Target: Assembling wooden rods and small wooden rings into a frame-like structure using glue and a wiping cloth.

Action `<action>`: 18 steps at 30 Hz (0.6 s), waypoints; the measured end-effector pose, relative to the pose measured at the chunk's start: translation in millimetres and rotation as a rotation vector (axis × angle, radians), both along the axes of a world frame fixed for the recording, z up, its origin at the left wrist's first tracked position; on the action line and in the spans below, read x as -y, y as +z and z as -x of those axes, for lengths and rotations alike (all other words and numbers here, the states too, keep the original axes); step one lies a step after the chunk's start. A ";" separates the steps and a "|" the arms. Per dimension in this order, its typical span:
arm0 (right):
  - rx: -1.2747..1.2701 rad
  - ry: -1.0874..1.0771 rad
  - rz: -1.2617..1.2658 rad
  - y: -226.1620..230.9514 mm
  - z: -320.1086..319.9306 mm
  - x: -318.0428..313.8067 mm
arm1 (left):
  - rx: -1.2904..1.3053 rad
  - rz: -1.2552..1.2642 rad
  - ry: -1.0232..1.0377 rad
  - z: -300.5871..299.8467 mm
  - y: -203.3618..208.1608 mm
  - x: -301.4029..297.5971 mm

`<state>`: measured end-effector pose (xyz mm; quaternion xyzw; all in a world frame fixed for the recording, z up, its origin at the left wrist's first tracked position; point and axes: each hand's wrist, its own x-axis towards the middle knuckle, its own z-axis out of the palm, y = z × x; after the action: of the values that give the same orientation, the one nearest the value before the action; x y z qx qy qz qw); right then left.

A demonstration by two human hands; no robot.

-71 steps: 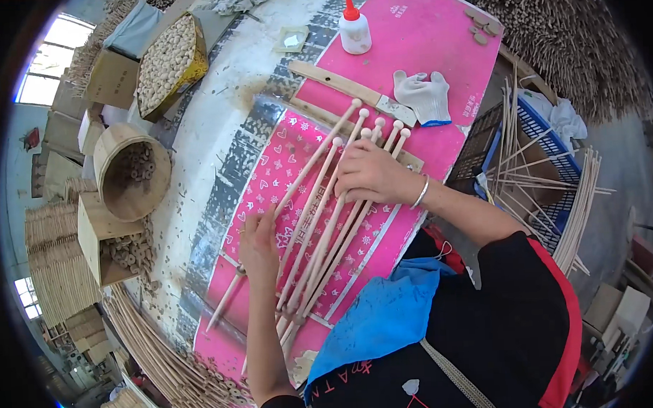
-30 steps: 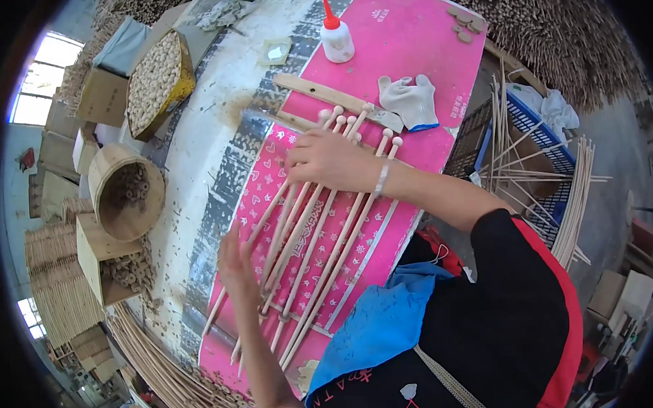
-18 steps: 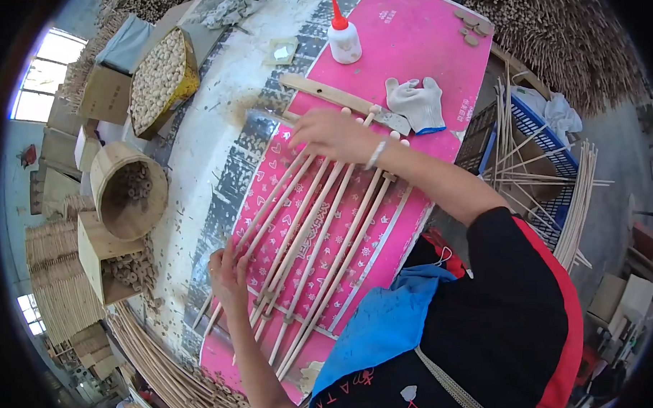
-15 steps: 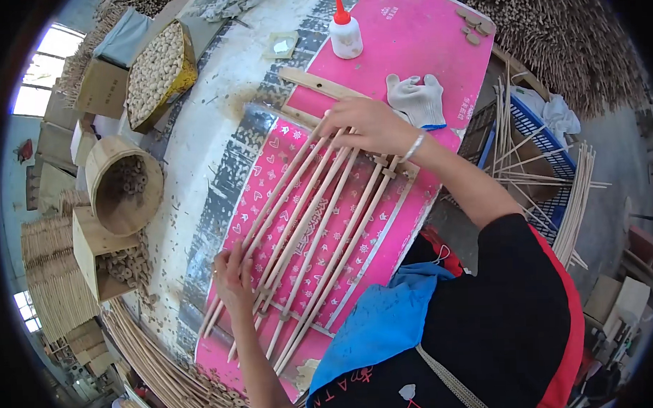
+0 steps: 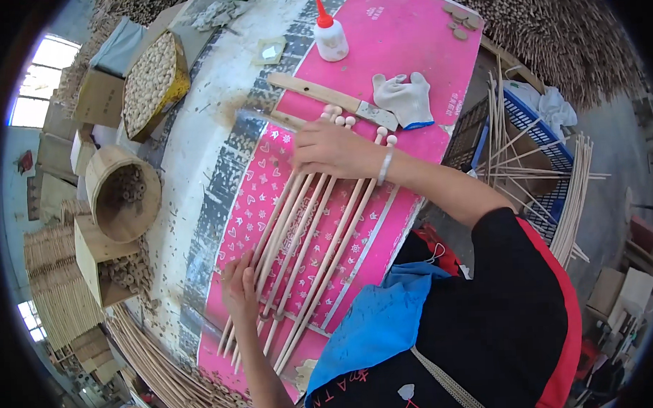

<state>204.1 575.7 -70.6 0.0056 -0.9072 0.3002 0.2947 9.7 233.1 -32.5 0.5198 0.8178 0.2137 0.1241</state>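
Note:
Several slim wooden sticks [image 5: 340,250] lie slanting side by side over a pink patterned sheet [image 5: 244,207]. Round wooden balls [image 5: 381,131] cap their far ends. Across the sticks, just below these balls, lies my right hand [image 5: 335,152], fingers closed over them. Farther down, my left hand [image 5: 239,287] is closed around the leftmost sticks. Small wooden pieces [image 5: 278,316] sit on some sticks near the lower end. Just beyond the balls, a flat wooden strip [image 5: 315,91] lies across the sheet. My palms hide parts of the sticks.
A white glove [image 5: 403,100] and a red-tipped glue bottle [image 5: 331,40] lie beyond the strip. At left stand a box of wooden balls [image 5: 150,84], a round wooden tub [image 5: 117,186] and a box of wooden rings [image 5: 102,255]. A blue basket [image 5: 547,131] holding sticks stands at right.
My right hand has moved toward me along the sticks, uncovering the ball ends. The left-side sticks lie closer together. My left hand stays near the lower part.

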 end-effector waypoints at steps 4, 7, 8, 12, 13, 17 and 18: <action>0.043 0.020 0.002 -21.4 50.7 -11.1 | 0.371 0.259 0.223 14.1 17.1 -9.4; 0.057 0.028 0.059 -36.9 56.5 -23.7 | 0.049 0.182 0.042 17.7 4.4 -12.7; 0.059 0.005 0.061 -40.6 54.3 -25.8 | 0.050 0.183 0.044 18.3 0.0 -12.2; -0.041 -0.224 0.055 -14.8 11.2 -35.4 | -0.150 0.051 -0.004 11.3 -13.1 -18.2; 0.040 -0.284 0.073 2.2 -5.0 -41.2 | -0.169 0.044 0.002 12.1 -15.4 -17.1; 0.307 -0.188 0.157 14.6 -52.1 -55.0 | -0.173 0.003 0.015 12.5 -23.5 -19.5; 0.315 -0.135 0.043 10.1 -55.9 -52.7 | -0.166 -0.016 0.026 12.6 -23.9 -18.9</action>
<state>260.1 628.3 -60.5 -0.1087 -0.9339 0.2963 0.1682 -3.0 252.0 -56.4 0.5259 0.8303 0.1780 0.0488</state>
